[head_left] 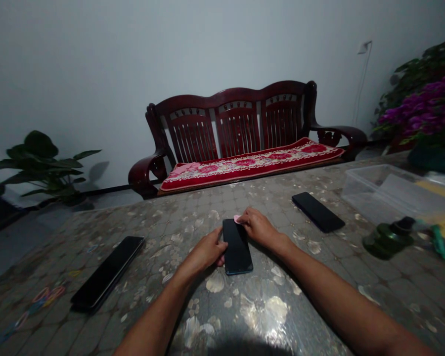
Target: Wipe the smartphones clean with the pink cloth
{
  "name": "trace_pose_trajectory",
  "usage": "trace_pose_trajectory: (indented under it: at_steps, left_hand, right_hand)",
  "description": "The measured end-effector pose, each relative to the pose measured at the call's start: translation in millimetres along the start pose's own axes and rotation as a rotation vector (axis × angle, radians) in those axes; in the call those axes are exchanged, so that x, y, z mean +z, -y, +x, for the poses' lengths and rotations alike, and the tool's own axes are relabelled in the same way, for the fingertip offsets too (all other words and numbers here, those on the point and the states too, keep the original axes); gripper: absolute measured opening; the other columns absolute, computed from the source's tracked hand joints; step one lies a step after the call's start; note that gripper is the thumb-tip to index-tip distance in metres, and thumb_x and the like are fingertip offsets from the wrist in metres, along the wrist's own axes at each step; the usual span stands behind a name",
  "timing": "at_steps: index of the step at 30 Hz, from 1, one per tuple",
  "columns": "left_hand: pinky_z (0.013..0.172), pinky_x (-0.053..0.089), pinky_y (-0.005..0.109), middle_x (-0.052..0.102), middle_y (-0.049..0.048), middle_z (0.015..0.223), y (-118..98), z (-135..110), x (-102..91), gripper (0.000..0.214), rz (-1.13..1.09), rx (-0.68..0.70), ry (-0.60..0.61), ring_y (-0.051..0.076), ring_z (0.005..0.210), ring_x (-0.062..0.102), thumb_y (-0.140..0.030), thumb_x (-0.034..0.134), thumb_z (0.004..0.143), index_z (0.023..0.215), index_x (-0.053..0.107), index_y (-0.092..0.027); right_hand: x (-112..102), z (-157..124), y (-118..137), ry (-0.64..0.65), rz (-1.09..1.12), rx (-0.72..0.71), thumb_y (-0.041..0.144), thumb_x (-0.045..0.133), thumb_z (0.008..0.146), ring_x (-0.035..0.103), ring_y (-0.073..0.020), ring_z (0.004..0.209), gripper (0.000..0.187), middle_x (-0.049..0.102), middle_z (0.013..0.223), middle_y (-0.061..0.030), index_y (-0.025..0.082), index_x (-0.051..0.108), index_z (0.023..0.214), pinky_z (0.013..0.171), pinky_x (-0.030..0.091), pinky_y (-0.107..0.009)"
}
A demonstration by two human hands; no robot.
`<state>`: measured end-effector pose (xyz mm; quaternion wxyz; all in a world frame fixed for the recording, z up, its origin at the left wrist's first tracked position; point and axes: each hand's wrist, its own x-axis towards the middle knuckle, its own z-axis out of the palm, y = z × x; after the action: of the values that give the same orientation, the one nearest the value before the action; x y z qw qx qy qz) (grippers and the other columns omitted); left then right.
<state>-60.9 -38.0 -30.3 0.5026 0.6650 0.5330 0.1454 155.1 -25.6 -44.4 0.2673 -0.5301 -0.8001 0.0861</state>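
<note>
A black smartphone (238, 249) lies face up on the patterned tabletop in front of me. My left hand (209, 247) grips its left edge, thumb over the screen's border. At the upper right corner of the screen, my right hand (257, 225) pinches a small pink piece (238, 219), perhaps cloth or sponge, pressed against the glass. Most of that piece is hidden under the fingers. Farther right lies a second dark phone (318, 212). On the left is another black phone (109, 272), seemingly resting on top of a further dark slab.
Several coloured rubber bands (48, 295) are scattered at the left. To the right stand a dark green bottle (387, 240), a green object (439, 242) and a clear plastic box (374, 190). Beyond the table (193, 212) is a wooden bench (237, 123). Plants flank both sides.
</note>
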Motion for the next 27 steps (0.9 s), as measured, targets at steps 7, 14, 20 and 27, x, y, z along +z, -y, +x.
trace_pose_trajectory:
  at_steps: [7, 14, 20, 27]
  left_hand:
    - [0.049, 0.044, 0.021, 0.065, -0.0014, 0.058, 2.9, 1.3, -1.8, 0.051, 0.045, 0.042, 0.007, 0.015, 0.048, 0.061, -0.025, 0.054, 0.090, 0.140, 0.049, -0.015]
    - [0.049, 0.041, 0.022, 0.064, -0.0004, 0.055, -13.0, -8.9, -1.0, 0.037, 0.178, 0.058, -0.040, 0.017, 0.047, 0.060, -0.021, 0.051, 0.089, 0.124, 0.059, -0.013]
    - [0.058, 0.044, 0.025, 0.066, 0.0012, 0.058, -24.4, -14.0, 0.9, 0.026, 0.338, 0.115, -0.146, 0.019, 0.053, 0.063, -0.019, 0.056, 0.086, 0.109, 0.068, -0.016]
    - [0.074, 0.048, 0.030, 0.073, 0.0092, 0.076, -25.5, -15.0, 2.4, 0.015, 0.514, 0.126, -0.181, 0.025, 0.075, 0.069, -0.019, 0.059, 0.084, 0.091, 0.073, -0.016]
  right_hand:
    - [-3.7, -3.2, 6.5, 0.003, -0.023, -0.022, 0.018, 0.053, 0.101, 0.057, -0.0177, 0.087, 0.024, 0.063, 0.089, -0.0066, 0.018, 0.078, 0.100, 0.078, 0.041, -0.025]
    - [-3.9, -3.7, 6.9, 0.000, 0.000, -0.044, 0.015, 0.052, 0.100, 0.057, -0.0182, 0.087, 0.025, 0.063, 0.090, -0.0074, 0.017, 0.077, 0.103, 0.079, 0.042, -0.026]
    - [-3.5, -4.1, 6.3, -0.006, 0.028, -0.062, 0.018, 0.051, 0.102, 0.056, -0.0174, 0.086, 0.026, 0.061, 0.088, -0.0061, 0.018, 0.076, 0.103, 0.078, 0.042, -0.026]
    - [3.1, -2.9, 1.0, -0.026, 0.040, -0.082, 0.021, 0.052, 0.102, 0.057, -0.0177, 0.087, 0.025, 0.061, 0.088, -0.0061, 0.018, 0.077, 0.101, 0.078, 0.043, -0.026]
